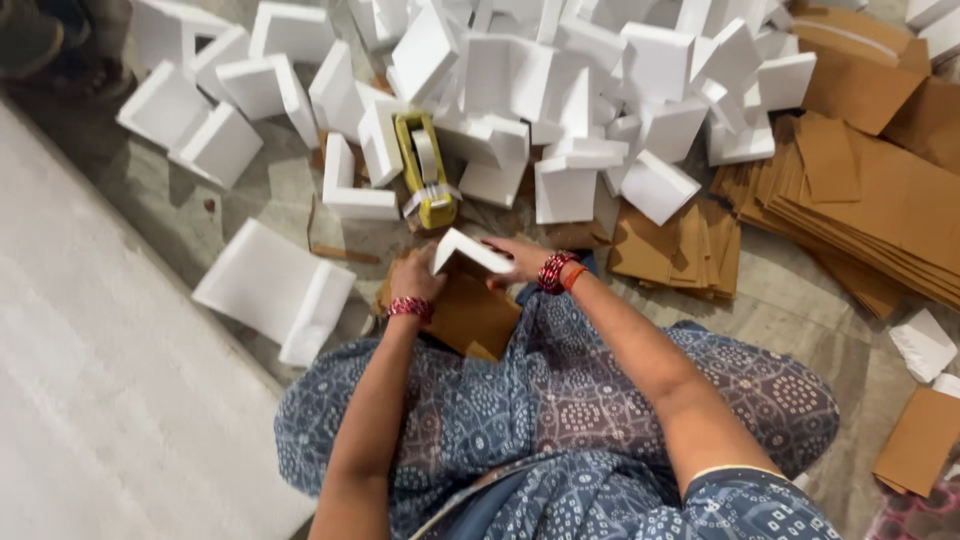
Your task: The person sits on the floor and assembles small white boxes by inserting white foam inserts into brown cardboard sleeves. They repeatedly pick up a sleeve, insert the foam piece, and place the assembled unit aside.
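Observation:
I sit on the floor in blue patterned clothing. My left hand (415, 275) and my right hand (517, 258) both grip a white L-shaped foam corner piece (468, 250) held over a brown cardboard sheet (470, 318) that rests on my lap. Red bangles circle both wrists. Just beyond my hands stands a yellow tape dispenser (425, 168) with a white roll of tape.
A large heap of white foam corner pieces (560, 90) covers the floor ahead. Stacks of flat brown cardboard (880, 210) lie to the right, a smaller stack (675, 250) near my right hand. A bigger foam slab (275, 290) lies at left beside a pale mat (90, 380).

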